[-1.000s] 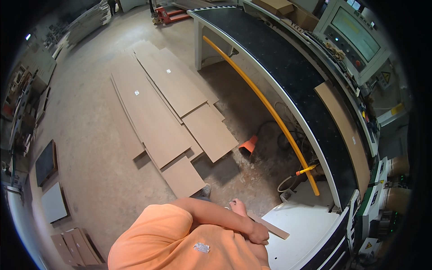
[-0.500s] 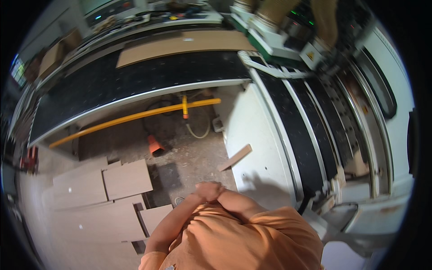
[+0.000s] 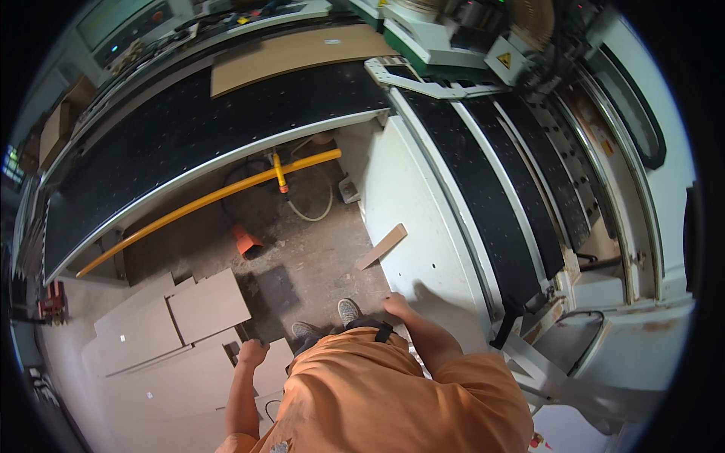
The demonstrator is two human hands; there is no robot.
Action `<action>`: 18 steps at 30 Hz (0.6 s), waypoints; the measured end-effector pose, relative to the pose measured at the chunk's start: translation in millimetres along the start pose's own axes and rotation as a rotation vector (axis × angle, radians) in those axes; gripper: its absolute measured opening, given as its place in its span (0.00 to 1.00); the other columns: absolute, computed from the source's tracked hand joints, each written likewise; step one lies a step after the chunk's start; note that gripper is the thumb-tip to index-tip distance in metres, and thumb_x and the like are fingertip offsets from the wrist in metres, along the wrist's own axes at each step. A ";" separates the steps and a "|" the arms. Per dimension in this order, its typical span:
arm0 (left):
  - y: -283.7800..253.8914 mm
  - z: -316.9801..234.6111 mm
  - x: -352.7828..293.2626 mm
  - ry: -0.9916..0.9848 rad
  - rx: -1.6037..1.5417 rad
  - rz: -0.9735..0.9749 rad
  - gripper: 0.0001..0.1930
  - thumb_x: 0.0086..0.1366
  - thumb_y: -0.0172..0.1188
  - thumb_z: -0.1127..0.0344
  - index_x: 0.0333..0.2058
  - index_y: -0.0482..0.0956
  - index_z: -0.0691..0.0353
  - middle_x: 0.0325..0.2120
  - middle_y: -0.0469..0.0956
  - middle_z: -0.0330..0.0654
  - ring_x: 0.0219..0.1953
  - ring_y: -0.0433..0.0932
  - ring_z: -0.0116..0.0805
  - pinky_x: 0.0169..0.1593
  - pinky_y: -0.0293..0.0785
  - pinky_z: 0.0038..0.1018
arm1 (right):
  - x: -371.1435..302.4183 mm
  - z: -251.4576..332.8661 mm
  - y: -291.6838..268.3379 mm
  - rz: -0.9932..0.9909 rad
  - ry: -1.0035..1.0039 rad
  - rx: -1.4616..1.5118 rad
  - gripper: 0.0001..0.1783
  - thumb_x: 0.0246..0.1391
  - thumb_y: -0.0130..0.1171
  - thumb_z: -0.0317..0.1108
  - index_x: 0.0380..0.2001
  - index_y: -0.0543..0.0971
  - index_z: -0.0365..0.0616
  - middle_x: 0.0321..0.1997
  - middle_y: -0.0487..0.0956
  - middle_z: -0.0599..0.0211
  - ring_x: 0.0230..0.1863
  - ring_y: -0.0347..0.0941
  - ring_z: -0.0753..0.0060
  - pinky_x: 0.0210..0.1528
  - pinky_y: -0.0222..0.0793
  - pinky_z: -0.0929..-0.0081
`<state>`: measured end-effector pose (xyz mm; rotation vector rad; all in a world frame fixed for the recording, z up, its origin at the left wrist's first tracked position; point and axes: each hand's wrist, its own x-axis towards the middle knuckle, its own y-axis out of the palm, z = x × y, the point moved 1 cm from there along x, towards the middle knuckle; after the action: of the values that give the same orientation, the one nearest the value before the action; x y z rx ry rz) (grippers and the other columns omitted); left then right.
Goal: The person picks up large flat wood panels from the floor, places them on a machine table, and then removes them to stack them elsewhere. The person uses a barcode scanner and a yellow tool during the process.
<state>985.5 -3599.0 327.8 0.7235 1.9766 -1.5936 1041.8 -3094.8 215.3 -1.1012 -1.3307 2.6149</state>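
My left hand is loosely closed with nothing visible in it, above the brown boards on the floor at the left. My right hand hangs by the white side panel of the machine, its fingers curled and no object showing in them. The two hands are apart, one on each side of my body. A narrow brown strip leans against that panel, just beyond my right hand.
A black machine bed crosses the far side, bearing a long brown board. Below it runs a yellow bar. An orange foot pedal lies on the floor. Black rails and a machine head stand at the right.
My hands were together in front of my body and have parted, the left going left and the right going right. The view has shifted, and both shoes now show.
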 end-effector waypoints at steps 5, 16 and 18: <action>-26.3 -22.3 1.6 0.050 -0.085 -0.126 0.22 0.59 0.59 0.50 0.31 0.82 0.68 0.31 0.80 0.61 0.37 0.80 0.61 0.43 0.77 0.49 | -29.5 -54.3 24.2 0.297 0.346 0.279 0.19 0.53 0.57 0.46 0.32 0.83 0.39 0.31 0.83 0.52 0.30 0.80 0.56 0.38 0.75 0.61; -96.2 -122.2 -5.3 0.278 -0.214 -0.245 0.18 0.64 0.57 0.53 0.34 0.77 0.66 0.30 0.81 0.57 0.36 0.80 0.58 0.41 0.77 0.46 | 45.7 9.0 60.7 0.341 -0.299 -0.027 0.23 0.49 0.61 0.51 0.34 0.84 0.39 0.37 0.82 0.45 0.43 0.79 0.43 0.44 0.73 0.58; -103.0 -105.5 -10.7 0.274 -0.263 -0.256 0.18 0.64 0.57 0.53 0.34 0.77 0.67 0.30 0.81 0.57 0.36 0.80 0.58 0.41 0.77 0.46 | 63.4 43.7 65.2 0.310 -0.147 0.149 0.25 0.48 0.61 0.53 0.35 0.83 0.39 0.37 0.82 0.45 0.43 0.79 0.46 0.45 0.73 0.60</action>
<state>918.5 -3514.7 429.2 0.6298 2.5078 -1.3875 987.4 -3148.0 149.1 -1.1982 -1.0347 3.0108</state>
